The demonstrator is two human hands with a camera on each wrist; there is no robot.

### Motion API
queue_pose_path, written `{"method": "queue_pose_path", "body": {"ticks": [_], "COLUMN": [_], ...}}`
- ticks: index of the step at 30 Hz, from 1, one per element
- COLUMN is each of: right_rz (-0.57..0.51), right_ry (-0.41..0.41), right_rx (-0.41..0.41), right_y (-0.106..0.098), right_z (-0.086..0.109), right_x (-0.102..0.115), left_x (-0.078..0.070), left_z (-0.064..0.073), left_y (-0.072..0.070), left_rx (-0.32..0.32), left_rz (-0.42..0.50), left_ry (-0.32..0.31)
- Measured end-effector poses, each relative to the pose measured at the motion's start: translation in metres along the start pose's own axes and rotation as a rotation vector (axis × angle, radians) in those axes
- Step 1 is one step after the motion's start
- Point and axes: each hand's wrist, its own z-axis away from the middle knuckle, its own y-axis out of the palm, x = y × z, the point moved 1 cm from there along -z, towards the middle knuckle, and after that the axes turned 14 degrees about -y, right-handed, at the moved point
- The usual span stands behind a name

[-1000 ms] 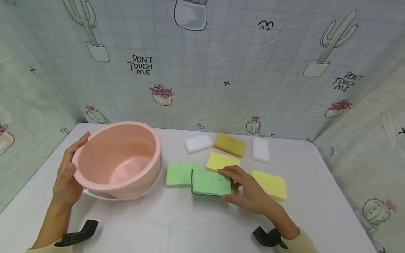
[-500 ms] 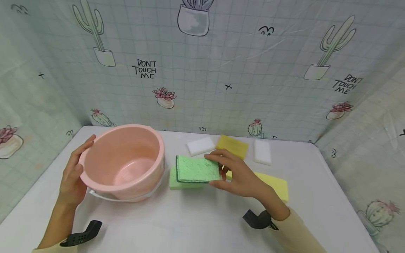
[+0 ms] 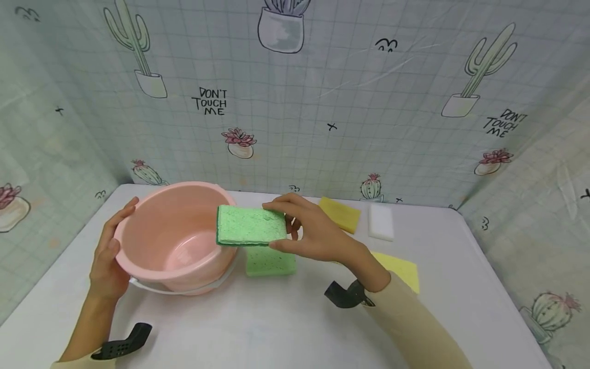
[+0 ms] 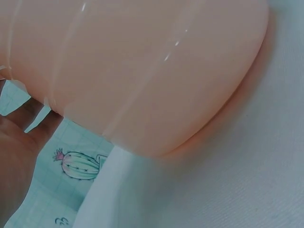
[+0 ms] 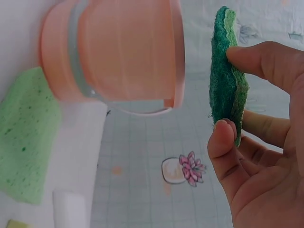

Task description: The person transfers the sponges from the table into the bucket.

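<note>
In the head view my right hand (image 3: 313, 230) pinches a green scouring sponge (image 3: 251, 225) by its right end, thumb in front and fingers behind. The sponge is in the air and overlaps the bucket's right rim; its dark green scrubbing side shows in the right wrist view (image 5: 222, 71). A pink bucket (image 3: 203, 271) with a white handle stands at the left of the table. Against its left outer side rests my left hand (image 3: 108, 256), fingers extended along the wall near the rim. The left wrist view shows the bucket's wall (image 4: 142, 71) and base close up.
Another green sponge (image 3: 271, 262) lies beside the bucket. Farther right are a dark yellow sponge (image 3: 340, 214), a white sponge (image 3: 380, 222) and a light yellow sponge (image 3: 400, 269). A printed cloth (image 3: 295, 102) hangs behind the white table (image 3: 276, 323).
My right hand has lifted the green scouring sponge and carried it left, from among the other sponges to the bucket's right rim. My left hand stays against the bucket.
</note>
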Motion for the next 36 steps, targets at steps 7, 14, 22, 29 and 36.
{"method": "queue_pose_path", "body": {"ticks": [7, 14, 22, 29, 36], "right_rz": [-0.008, -0.007, 0.128, 0.217, 0.317], "right_ry": [-0.052, -0.058, -0.038, -0.013, 0.021], "right_rx": [0.033, 0.087, 0.276, 0.392, 0.515], "right_y": [0.008, 0.025, 0.049, 0.064, 0.078], "right_z": [-0.031, -0.06, -0.094, -0.115, -0.125], "right_x": [0.002, 0.002, 0.006, 0.01, 0.011], "left_x": [0.001, 0.001, 0.002, 0.003, 0.002], "left_z": [0.001, 0.002, 0.0, -0.001, -0.001], "left_y": [0.0, 0.0, 0.002, 0.003, 0.003], "left_rx": [0.003, -0.023, -0.017, -0.025, -0.035], "left_rz": [0.028, 0.022, 0.006, 0.003, 0.002], "left_ry": [-0.013, -0.015, -0.019, -0.029, -0.033]}}
